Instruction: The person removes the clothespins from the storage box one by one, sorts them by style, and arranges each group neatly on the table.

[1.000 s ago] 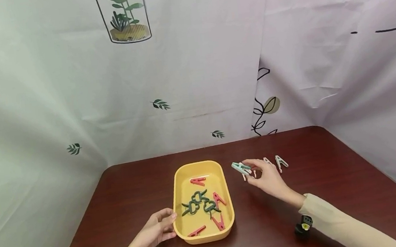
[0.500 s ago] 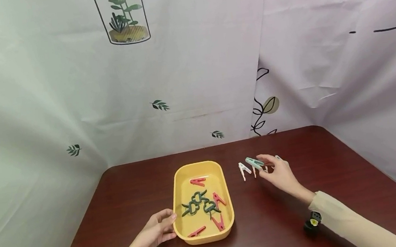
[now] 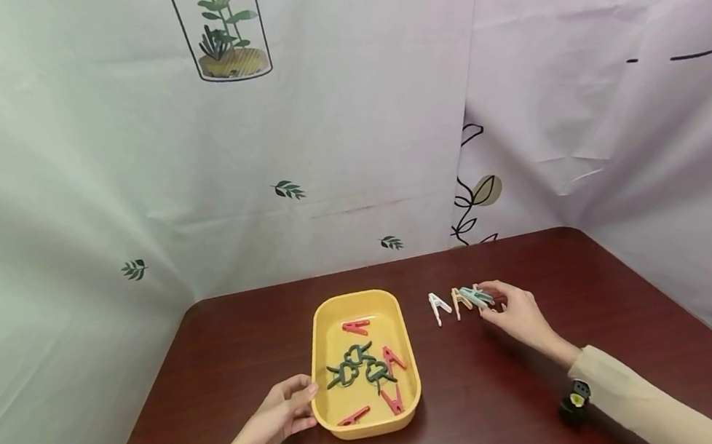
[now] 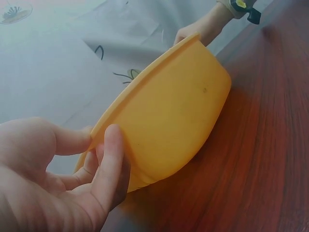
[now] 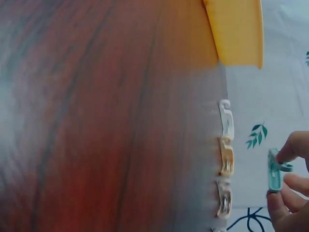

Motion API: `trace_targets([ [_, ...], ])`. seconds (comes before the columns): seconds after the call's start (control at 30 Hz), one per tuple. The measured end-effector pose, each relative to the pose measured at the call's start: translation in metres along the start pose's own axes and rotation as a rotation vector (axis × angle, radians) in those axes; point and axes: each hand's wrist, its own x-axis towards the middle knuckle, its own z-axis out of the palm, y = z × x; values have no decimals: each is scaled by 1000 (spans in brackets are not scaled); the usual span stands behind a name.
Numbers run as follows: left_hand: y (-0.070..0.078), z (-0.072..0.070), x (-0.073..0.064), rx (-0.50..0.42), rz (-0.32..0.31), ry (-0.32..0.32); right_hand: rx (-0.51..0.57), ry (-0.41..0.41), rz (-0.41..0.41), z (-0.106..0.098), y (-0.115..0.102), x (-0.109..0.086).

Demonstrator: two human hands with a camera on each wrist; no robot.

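My left hand (image 3: 279, 414) grips the near left edge of a yellow plastic tray (image 3: 411, 362), thumb at the rim and fingers against the outer wall in the left wrist view. Several red clothespins (image 3: 393, 399) and dark green clips (image 3: 376, 373) lie inside the tray. My right hand (image 3: 520, 315) pinches a mint-green clothespin (image 5: 275, 170) between thumb and fingers, raised above the table. Below and left of it stand a white clothespin (image 3: 439, 305), a cream clothespin (image 3: 459, 301) and a pinkish clothespin (image 5: 223, 199), the last mostly covered in the head view.
The dark red-brown table (image 3: 244, 337) holds all of this. Patterned white cloth (image 3: 353, 142) hangs behind it and along both sides. At the lower edge of the right wrist view, a small part of another item shows beyond the pinkish clothespin.
My right hand has moved right with the mint-green clothespin, from beside the tray to over the row, uncovering the white and cream clothespins. My left hand and the tray have stayed put.
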Motion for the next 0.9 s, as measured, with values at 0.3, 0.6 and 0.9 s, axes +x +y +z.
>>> trace_targets([
  [0.3, -1, -1, 2, -3, 0, 4, -28, -40, 54, -12, 12, 2],
  [0.6, -1, -1, 0, 1, 9, -5, -34, -2, 42, -16, 23, 3],
  [0.9, -4, -3, 3, 2, -4, -8, -77, 65, 83, -21, 39, 3],
])
